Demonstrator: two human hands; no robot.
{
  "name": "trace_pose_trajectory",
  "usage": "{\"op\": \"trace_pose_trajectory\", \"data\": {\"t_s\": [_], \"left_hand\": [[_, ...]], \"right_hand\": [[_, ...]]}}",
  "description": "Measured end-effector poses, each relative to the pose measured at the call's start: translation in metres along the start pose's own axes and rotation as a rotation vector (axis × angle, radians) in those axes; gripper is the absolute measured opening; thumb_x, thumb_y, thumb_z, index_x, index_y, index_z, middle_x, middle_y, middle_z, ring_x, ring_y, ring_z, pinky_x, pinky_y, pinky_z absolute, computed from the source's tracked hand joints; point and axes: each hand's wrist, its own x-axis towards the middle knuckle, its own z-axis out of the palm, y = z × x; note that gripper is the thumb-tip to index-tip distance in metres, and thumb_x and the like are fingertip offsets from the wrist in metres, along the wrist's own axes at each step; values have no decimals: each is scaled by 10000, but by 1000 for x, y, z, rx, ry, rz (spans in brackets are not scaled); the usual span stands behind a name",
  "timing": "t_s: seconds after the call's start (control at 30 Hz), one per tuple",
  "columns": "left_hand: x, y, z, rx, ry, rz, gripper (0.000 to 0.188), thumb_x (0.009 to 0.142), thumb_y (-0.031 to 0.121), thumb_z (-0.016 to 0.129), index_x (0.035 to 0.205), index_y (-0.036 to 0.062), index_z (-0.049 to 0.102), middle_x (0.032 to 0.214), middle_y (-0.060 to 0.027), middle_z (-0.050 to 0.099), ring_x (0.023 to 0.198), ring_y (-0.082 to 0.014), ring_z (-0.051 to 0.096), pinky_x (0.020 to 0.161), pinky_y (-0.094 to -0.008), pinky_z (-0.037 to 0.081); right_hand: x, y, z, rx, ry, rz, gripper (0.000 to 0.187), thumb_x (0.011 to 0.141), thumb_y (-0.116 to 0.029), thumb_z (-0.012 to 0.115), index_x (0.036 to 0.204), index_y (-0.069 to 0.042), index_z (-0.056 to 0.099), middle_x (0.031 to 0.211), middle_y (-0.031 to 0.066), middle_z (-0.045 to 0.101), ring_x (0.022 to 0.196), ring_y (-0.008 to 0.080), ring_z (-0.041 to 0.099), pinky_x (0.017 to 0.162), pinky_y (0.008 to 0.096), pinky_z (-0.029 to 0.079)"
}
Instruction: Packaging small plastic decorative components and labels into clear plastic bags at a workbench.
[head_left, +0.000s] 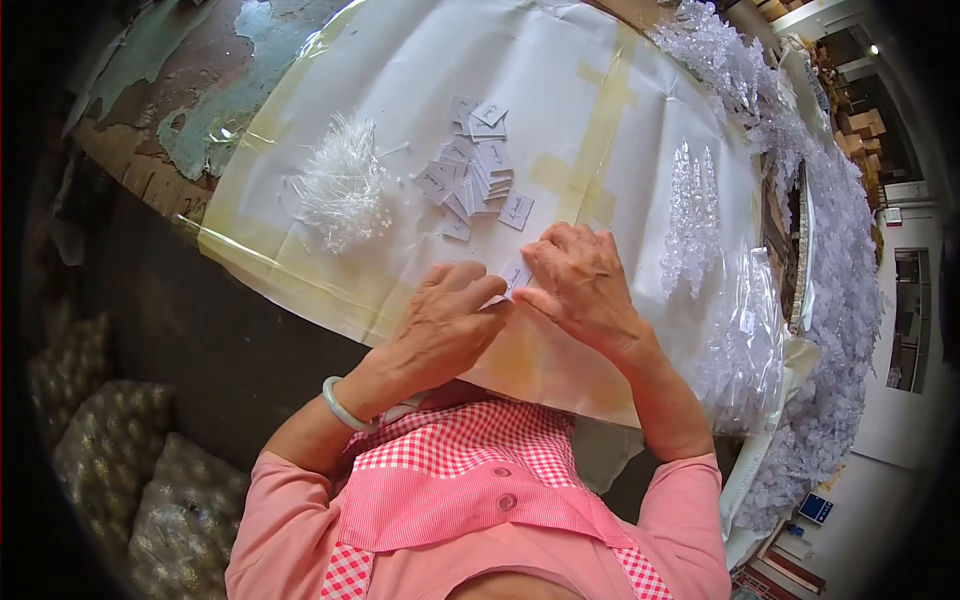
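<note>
My left hand (452,315) and my right hand (583,285) meet near the front of the covered table. Between them is a small white paper tag (516,275) with dark print, pinched by the fingertips of both. My fingers hide part of it. Just beyond lies a loose heap of similar white tags (470,180), some overlapping. To the left of the heap is a tangled pile of thin clear plastic tag strings (345,185). Whether a string is in my fingers, I cannot make out.
Clear icicle-like ornaments (690,220) lie on the table's right side, with plastic-wrapped ones (745,350) nearer me. A large mass of clear ornaments (815,280) runs along the right. Stuffed sacks (185,510) stand on the floor at the lower left. Peeling paint (220,100) marks the far-left surface.
</note>
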Motion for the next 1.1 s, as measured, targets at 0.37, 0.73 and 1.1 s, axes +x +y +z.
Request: {"op": "trace_pose_trajectory", "data": {"t_s": [0.37,0.73,1.1], "left_hand": [[10,-11,11,-246,184,-200,267,723,16,684,975,23,596,1010,-142,597,965,-339,582,818,-409,484],[6,-10,17,-265,244,-246,375,726,25,692,1077,21,562,1004,-153,581,963,-355,566,828,-420,465],[4,-16,15,-355,388,-315,314,750,-96,614,1041,13,569,953,-123,591,776,-239,607,698,-326,508]], "right_hand": [[-6,-11,11,22,-71,107,340,747,-261,753,1001,-87,607,961,60,567,940,249,559,803,391,385],[-3,-9,18,181,-63,119,340,742,-220,766,995,-79,588,947,67,565,900,263,567,806,390,430],[-2,-21,21,111,7,91,371,743,-228,775,1019,-57,595,937,98,567,887,286,579,780,398,477]]}}
